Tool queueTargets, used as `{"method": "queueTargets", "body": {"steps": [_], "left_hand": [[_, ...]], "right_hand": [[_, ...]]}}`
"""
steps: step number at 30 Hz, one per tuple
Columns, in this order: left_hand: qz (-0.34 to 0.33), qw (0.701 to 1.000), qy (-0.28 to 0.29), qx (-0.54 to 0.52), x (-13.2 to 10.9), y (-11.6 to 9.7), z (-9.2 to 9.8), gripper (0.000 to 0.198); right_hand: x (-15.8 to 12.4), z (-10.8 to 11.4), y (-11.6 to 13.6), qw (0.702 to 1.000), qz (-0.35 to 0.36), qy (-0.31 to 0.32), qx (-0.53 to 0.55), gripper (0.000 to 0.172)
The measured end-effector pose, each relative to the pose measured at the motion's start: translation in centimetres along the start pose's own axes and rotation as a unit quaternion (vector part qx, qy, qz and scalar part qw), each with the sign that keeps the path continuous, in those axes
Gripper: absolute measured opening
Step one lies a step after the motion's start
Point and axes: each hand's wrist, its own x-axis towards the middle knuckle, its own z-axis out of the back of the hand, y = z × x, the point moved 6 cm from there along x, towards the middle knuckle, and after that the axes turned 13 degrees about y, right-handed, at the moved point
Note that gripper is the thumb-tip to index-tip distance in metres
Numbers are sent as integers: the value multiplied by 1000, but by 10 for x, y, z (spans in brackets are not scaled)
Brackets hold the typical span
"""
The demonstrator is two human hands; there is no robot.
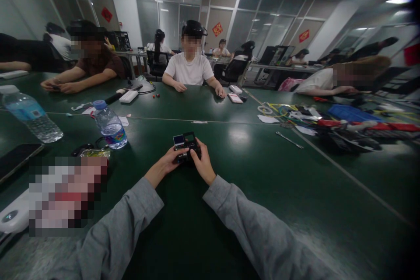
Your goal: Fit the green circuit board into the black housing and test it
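Left grip (168,160) and right grip (204,165) are closed on the sides of a small black device (187,141), held between them at the green worktop (249,170). A bottle (110,127) stands well left of the left grip. A wrench (288,139) lies well right of the right grip.

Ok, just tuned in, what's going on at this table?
The person in grey sleeves grips a small black device with both hands, the left hand and the right hand on either side of it, low over the green table. Whether it rests on the table cannot be told. A bottle stands to the left and a wrench lies to the right. Across the table, a person in white sits with both hands on the tabletop.
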Motion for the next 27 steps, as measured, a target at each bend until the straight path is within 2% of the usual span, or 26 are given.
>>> {"method": "queueTargets", "body": {"steps": [4, 15, 27], "left_hand": [[-11, 1000, 20, 1, 0, -1, -5, 52], [-3, 1000, 15, 9, -2, -2, -6, 49], [-18, 999, 22, 24, 0, -1, -5, 57]], "right_hand": [[1, 1, -2, 1000, 0, -8, -1, 49], [1, 0, -5, 1000, -8, 0, 7, 51], [-2, -1, -1, 1000, -14, -4, 0, 51]]}}
